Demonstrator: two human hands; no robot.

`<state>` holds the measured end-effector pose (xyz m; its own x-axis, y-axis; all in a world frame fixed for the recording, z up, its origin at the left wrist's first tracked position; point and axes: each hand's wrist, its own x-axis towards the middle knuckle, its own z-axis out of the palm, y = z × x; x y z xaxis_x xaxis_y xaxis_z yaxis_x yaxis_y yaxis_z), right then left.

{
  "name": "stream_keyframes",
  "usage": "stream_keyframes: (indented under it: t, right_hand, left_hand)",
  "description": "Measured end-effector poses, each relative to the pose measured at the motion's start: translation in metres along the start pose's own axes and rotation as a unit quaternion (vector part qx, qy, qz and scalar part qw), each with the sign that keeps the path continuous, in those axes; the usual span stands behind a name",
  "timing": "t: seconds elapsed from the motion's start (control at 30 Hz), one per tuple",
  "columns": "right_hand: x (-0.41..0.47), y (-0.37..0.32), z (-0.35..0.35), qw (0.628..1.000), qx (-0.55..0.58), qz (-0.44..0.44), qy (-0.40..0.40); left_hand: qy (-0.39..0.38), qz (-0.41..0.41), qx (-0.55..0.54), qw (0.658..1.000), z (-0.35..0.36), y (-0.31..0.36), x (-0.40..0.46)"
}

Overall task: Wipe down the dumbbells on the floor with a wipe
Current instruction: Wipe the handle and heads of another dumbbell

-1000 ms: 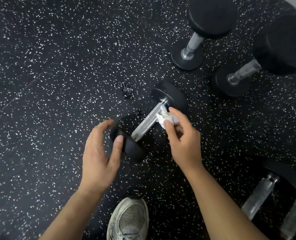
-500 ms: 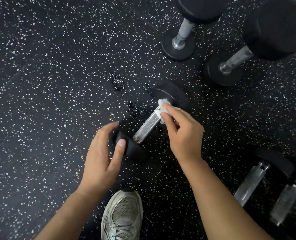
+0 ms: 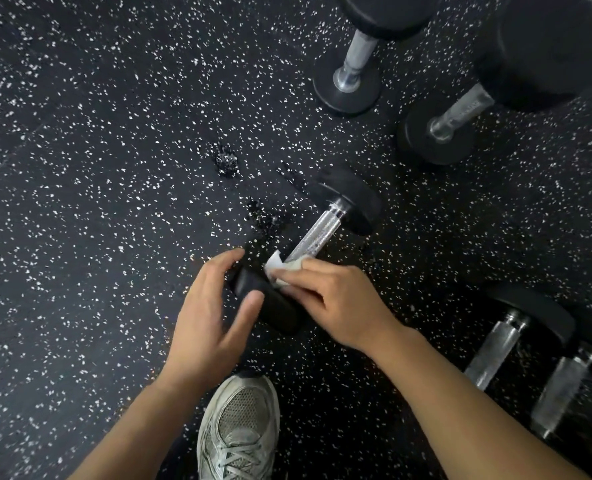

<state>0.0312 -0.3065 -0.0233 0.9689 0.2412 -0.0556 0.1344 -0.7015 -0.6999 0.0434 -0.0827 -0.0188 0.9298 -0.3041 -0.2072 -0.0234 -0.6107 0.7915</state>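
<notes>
Dim overall, lit softly and evenly from above, with no hard shadows anywhere. Sharpest at centre: crisp knurling on the handle of the dumbbell [image 3: 317,233] and clear white flecks on the floor [image 3: 97,168] around it. Softer and smeared toward the edges, most of all at the upper right, where the large dumbbell head [image 3: 547,53] blurs into streaks. Strong wide-angle bending, with the forearms stretched at the bottom of the frame. Mild glare on the chrome collars in the upper right. Lower right corner hazy, the two handles [image 3: 495,348] there washed out and indistinct.
</notes>
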Motion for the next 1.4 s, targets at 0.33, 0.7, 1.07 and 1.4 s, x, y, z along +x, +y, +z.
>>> stream_keyframes:
  t: [0.33, 0.7, 1.07, 1.4]
  right_hand:
    - [0.001, 0.015, 0.0, 0.972, -0.134, 0.106, 0.162]
    - [-0.018, 0.018, -0.018, 0.969, -0.07, 0.114, 0.207]
    - [-0.012, 0.004, -0.016, 0.996, -0.023, 0.059, 0.068]
    - [-0.028, -0.006, -0.014, 0.994, -0.015, 0.091, -0.052]
  left_hand:
    - [-0.016, -0.009, 0.008, 1.0, 0.003, 0.002, -0.002]
    - [-0.049, 0.016, 0.008, 0.999, 0.012, 0.006, -0.006]
    - [-0.045, 0.015, -0.005, 0.999, 0.017, 0.015, -0.01]
    - [-0.076, 0.039, 0.011, 0.996, 0.03, 0.02, -0.015]
